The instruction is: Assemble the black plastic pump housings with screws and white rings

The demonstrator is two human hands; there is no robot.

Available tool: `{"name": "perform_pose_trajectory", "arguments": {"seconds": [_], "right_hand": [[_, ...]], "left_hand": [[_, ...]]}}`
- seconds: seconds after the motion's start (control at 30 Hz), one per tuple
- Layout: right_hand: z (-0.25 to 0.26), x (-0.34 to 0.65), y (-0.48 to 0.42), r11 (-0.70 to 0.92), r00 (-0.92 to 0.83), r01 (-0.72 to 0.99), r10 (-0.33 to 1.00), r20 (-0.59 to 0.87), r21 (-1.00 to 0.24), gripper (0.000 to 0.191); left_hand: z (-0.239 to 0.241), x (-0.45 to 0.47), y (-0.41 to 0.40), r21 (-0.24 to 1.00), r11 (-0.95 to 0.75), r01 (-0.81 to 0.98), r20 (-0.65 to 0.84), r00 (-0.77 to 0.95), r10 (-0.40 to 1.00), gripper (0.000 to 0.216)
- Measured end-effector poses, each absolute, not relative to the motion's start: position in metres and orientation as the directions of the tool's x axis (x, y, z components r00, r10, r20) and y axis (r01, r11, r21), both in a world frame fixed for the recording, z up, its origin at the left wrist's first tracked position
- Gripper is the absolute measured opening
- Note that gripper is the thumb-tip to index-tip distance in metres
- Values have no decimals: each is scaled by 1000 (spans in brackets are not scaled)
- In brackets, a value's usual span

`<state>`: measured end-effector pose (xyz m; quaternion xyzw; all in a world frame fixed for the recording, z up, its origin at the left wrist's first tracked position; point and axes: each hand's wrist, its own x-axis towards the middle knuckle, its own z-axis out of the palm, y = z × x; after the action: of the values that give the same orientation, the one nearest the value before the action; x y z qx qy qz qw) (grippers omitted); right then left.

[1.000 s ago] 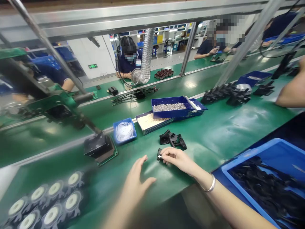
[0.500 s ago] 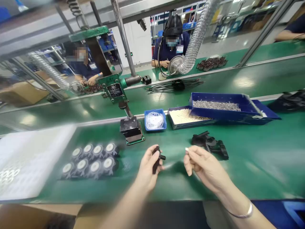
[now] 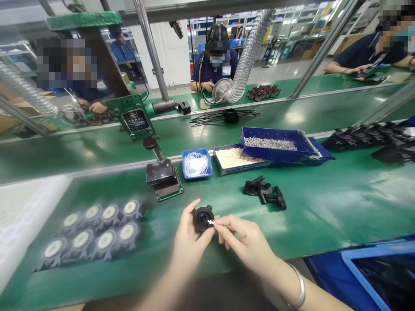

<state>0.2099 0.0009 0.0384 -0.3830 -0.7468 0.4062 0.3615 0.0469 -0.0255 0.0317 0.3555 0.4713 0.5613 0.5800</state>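
My left hand (image 3: 191, 242) is closed around a round black plastic housing (image 3: 201, 219), its hollow face turned up toward me. Between the thumb and forefinger of my right hand (image 3: 241, 235) is a small white plastic pin (image 3: 210, 222), held at the right side of the housing's opening. Whether the pin touches the housing I cannot tell. Beyond my right hand, several loose black plastic parts (image 3: 266, 192) lie together on the green bench (image 3: 311, 203).
A green arbor press (image 3: 162, 177) stands behind my left hand. Nearby are a blue tray of white rings (image 3: 196, 164), a tray of cream-coloured pieces (image 3: 231, 157) and a blue bin of metal pins (image 3: 272, 142). Black assemblies with white discs (image 3: 105, 239) sit at left. Co-workers sit opposite.
My hands have come together, the right one bringing the white pin leftward to the housing. My left hand has turned the housing face up. The camera view has shifted to the right.
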Motion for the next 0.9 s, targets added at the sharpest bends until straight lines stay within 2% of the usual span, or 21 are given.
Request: {"name": "perform_pose_trajectory", "arguments": {"seconds": [0.1,0.23,0.4,0.53,0.77,0.9], "right_hand": [[36,206,0,551,-456,364,808,372,-751,14],[35,204,-1,656,-481,414,746,461,-631,12],[45,205,-5,651,-468,359,745,475,-668,12],[49,204,-5,657,-474,367,741,475,-659,10],[46,200,-3,756,-472,430,654,591,-493,13],[43,201,-7,763,-531,515,641,554,-390,18]], "left_hand": [[34,47,-27,938,129,-322,-159,-68,985,66],[37,46,-29,918,156,-364,-187,-52,981,67],[34,39,-29,855,217,-472,-240,11,971,70],[32,37,-29,857,214,-469,-231,22,973,69],[28,46,-36,948,88,-305,-115,-72,991,58],[20,45,-39,1000,5,-18,-7,-103,995,46]]}}
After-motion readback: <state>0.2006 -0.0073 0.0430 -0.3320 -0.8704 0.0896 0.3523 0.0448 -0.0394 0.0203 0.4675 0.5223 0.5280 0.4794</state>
